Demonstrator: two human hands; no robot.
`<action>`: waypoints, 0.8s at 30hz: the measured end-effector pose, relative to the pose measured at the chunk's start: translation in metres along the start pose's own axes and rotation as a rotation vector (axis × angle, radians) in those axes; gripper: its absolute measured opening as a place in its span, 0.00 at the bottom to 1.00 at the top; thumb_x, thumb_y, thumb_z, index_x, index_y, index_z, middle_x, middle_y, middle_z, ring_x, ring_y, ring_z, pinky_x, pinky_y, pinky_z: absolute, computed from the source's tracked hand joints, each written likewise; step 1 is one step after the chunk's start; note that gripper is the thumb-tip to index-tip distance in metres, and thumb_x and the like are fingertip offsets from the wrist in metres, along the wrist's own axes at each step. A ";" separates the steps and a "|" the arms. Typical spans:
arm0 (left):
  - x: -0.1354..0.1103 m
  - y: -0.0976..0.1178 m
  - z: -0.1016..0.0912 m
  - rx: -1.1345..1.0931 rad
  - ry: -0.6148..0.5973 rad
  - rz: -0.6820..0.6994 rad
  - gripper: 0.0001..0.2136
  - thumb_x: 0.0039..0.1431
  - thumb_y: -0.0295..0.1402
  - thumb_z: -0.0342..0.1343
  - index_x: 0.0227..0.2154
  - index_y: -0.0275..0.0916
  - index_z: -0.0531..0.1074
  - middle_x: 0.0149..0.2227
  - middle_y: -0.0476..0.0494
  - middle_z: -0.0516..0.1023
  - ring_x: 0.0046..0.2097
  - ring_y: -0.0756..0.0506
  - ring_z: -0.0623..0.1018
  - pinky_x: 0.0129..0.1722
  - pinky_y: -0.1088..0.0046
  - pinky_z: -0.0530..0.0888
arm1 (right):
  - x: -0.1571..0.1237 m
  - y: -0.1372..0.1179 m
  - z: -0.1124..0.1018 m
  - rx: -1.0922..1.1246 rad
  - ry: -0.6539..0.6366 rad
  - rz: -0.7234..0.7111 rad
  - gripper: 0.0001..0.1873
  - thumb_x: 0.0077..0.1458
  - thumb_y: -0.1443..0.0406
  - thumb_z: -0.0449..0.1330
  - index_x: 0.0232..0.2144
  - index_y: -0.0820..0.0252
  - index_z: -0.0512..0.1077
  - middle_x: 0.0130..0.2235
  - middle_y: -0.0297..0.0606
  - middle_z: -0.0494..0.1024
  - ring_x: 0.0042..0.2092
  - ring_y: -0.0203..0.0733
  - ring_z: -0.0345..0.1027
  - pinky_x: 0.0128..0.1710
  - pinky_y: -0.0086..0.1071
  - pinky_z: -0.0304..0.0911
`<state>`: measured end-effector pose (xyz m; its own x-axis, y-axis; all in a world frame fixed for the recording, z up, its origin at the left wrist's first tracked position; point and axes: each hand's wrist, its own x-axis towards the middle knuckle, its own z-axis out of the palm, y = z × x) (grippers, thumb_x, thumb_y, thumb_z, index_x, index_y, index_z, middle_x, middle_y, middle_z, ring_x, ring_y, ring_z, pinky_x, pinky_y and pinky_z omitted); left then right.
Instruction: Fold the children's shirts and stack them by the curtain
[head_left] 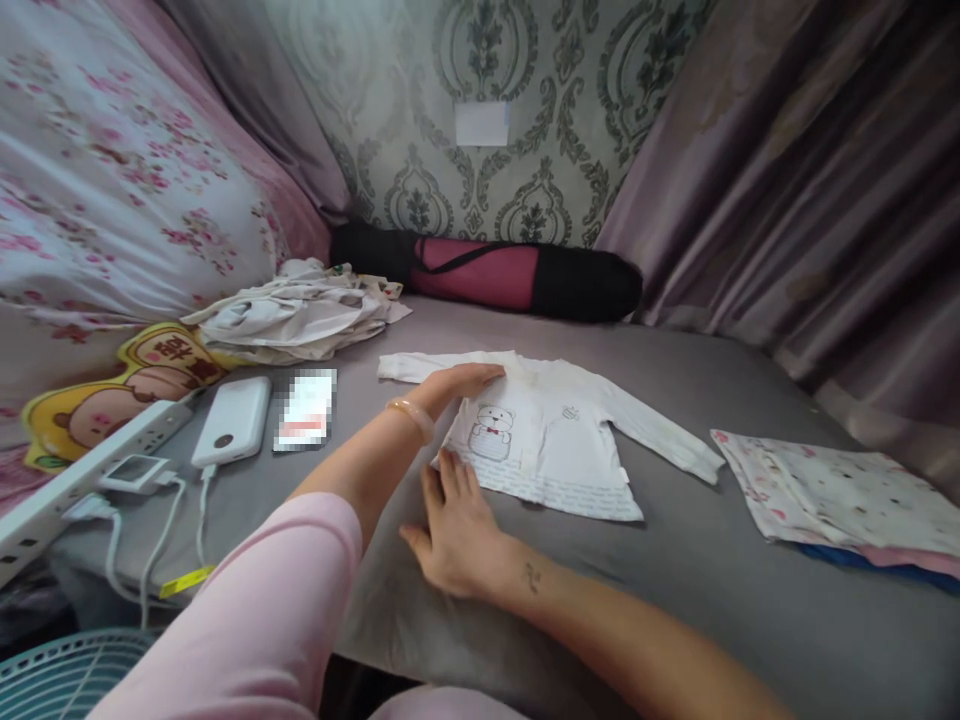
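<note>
Grey bed (675, 600) stretches bare across lower centre; left hand (461, 383), grip apart, presses the upper edge of the white shirt (555, 440); right hand (457, 530), grip apart, touches its lower-left hem.

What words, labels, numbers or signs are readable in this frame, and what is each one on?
Nothing reads clearly.
Yellow cushion: red characters, tilted, not legible.
White baby shirt: rows of print along the hem, too small to read.
Card: blurred out.
Yellow cable tag: too small to read.
</note>
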<state>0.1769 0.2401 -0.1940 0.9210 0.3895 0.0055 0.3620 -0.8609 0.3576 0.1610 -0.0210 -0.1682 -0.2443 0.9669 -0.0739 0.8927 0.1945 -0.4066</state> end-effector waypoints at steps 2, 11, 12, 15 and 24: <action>-0.009 0.007 -0.004 0.005 0.088 0.022 0.20 0.59 0.25 0.47 0.54 0.36 0.68 0.59 0.36 0.67 0.59 0.44 0.68 0.58 0.68 0.64 | -0.013 -0.009 -0.011 0.058 -0.042 -0.165 0.35 0.61 0.54 0.50 0.62 0.75 0.56 0.66 0.60 0.51 0.67 0.59 0.40 0.64 0.50 0.42; -0.140 0.050 -0.011 -0.143 0.264 -0.406 0.14 0.58 0.40 0.50 0.29 0.36 0.76 0.26 0.45 0.75 0.29 0.47 0.72 0.31 0.73 0.67 | 0.062 0.090 -0.072 0.165 0.280 0.125 0.16 0.61 0.66 0.49 0.41 0.57 0.77 0.40 0.38 0.80 0.43 0.41 0.72 0.44 0.30 0.61; -0.151 0.056 -0.006 -0.181 0.241 -0.434 0.15 0.57 0.42 0.51 0.28 0.36 0.76 0.26 0.45 0.75 0.29 0.47 0.71 0.31 0.73 0.66 | 0.076 0.101 -0.073 0.141 0.308 0.200 0.15 0.61 0.67 0.50 0.40 0.57 0.77 0.40 0.38 0.80 0.43 0.41 0.72 0.44 0.30 0.61; -0.170 0.073 0.011 -0.207 0.278 -0.531 0.17 0.55 0.46 0.54 0.27 0.36 0.77 0.29 0.43 0.74 0.34 0.46 0.71 0.35 0.72 0.66 | 0.112 0.115 -0.070 0.108 0.291 0.307 0.12 0.59 0.66 0.53 0.41 0.58 0.76 0.42 0.38 0.79 0.46 0.41 0.71 0.43 0.29 0.60; -0.164 0.095 0.023 -0.219 0.365 -0.776 0.15 0.53 0.45 0.57 0.25 0.37 0.77 0.33 0.41 0.71 0.39 0.42 0.70 0.43 0.66 0.67 | 0.149 0.103 -0.044 -0.081 0.233 0.328 0.10 0.62 0.63 0.53 0.43 0.58 0.71 0.48 0.43 0.71 0.47 0.43 0.69 0.42 0.32 0.60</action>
<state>0.0633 0.0867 -0.1829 0.3106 0.9501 -0.0290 0.7955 -0.2432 0.5550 0.2339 0.1502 -0.1807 0.1425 0.9895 0.0244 0.9381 -0.1272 -0.3221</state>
